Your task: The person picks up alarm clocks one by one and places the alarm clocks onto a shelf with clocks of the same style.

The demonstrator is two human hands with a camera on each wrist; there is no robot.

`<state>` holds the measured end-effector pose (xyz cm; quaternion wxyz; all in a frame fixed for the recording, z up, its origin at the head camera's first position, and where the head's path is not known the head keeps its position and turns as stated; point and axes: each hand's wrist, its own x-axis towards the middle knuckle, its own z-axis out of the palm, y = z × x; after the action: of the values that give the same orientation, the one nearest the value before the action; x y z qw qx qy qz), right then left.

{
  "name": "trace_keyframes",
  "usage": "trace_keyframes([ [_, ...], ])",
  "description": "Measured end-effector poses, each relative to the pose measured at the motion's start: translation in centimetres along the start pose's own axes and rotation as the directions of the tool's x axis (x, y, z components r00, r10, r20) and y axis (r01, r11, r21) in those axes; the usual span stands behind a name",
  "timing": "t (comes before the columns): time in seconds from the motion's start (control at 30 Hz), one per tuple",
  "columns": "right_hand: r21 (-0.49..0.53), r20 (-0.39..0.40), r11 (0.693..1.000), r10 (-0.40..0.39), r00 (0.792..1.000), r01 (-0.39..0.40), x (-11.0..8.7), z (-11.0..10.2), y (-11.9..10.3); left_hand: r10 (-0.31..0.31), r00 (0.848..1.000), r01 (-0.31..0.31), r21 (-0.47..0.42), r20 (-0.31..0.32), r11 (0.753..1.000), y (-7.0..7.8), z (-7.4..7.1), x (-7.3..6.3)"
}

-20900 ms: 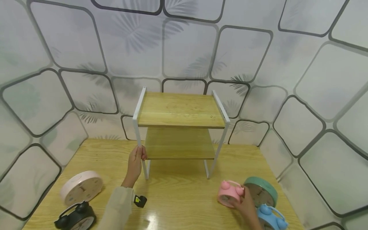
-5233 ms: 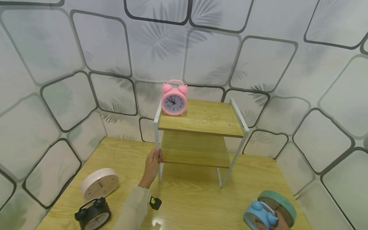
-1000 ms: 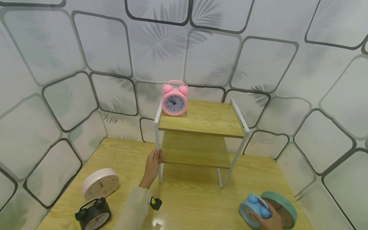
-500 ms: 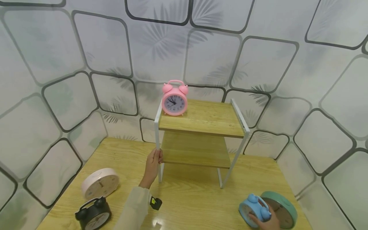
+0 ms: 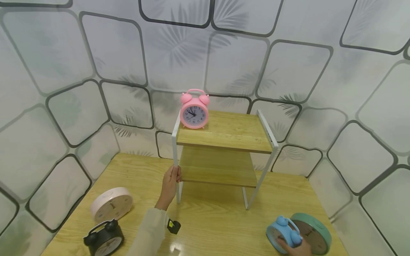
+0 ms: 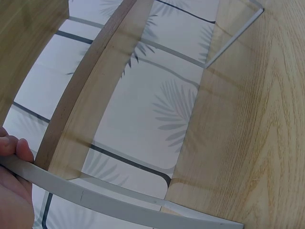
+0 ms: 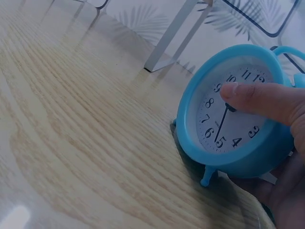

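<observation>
In the head view my left hand (image 5: 169, 183) grips the left front leg of a small two-tier shelf (image 5: 224, 140) with wooden boards and a white frame. Fingers (image 6: 18, 149) wrap that leg beside the lower board in the left wrist view. At the lower right, my right hand (image 5: 301, 248) holds a blue twin-bell alarm clock (image 5: 275, 233). Its thumb lies across the dial (image 7: 238, 129), the other fingers behind the casing; the clock's small feet are close over the table. A pink twin-bell alarm clock (image 5: 194, 115) stands upright at the left end of the top board.
A green round clock (image 5: 320, 231) lies just behind the blue one, partly covered by it and the right hand. On the left of the wooden table (image 5: 217, 220) are a pale pink round clock (image 5: 112, 204) and a black twin-bell alarm clock (image 5: 104, 238). Patterned walls enclose the back and sides.
The pink alarm clock, earlier in my right hand on the table, now stands on the top board. The right hand has taken the blue clock and shifted it slightly left. Left hand still grips the leg.
</observation>
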<state>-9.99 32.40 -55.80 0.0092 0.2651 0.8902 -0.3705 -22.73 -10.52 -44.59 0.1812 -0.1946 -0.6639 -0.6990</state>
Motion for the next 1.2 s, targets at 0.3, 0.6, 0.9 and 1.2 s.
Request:
trace_keyframes([
  [0.3,0.001,0.07,0.992,0.126,0.99,-0.127,0.69,0.16,0.82,-0.012,1.0,0.012,0.001,-0.01,1.0,-0.16,0.0,-0.01],
  [0.6,0.017,0.036,0.995,0.099,0.994,-0.1,0.76,0.32,0.89,-0.014,1.0,0.014,0.01,-0.014,1.0,-0.03,0.04,0.02],
  [0.9,0.003,-0.008,0.995,0.101,0.995,-0.101,0.58,0.68,0.71,-0.014,1.0,0.014,0.01,-0.016,1.0,-0.09,-0.04,-0.02],
  [1.2,0.046,-0.065,0.998,0.052,0.997,-0.049,0.59,0.29,0.06,0.006,1.0,-0.006,0.011,-0.013,1.0,-0.03,-0.02,-0.07],
])
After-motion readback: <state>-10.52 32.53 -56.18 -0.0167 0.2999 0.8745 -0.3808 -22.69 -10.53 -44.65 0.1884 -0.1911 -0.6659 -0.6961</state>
